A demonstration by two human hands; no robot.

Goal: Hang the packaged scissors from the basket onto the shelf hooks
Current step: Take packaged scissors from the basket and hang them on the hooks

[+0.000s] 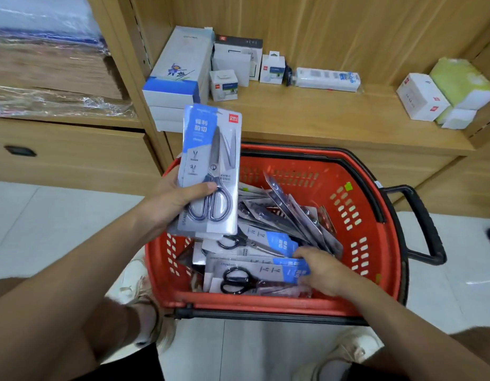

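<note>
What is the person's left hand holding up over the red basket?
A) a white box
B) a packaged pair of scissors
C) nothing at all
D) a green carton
B: the left hand grips a blue-and-white scissors pack by its lower end, upright above the basket.

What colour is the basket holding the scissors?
The basket is red with a black handle, shown in the head view.

Centre: one red shopping basket (356, 193). Two hands, left hand (172, 199) and right hand (320, 268). One silver-handled scissors pack (210, 166) raised; two black-handled scissors packs (249, 276) flat in the basket; further tilted packs overlap beyond counting. Upper centre: one packaged power strip (326, 78).
</note>
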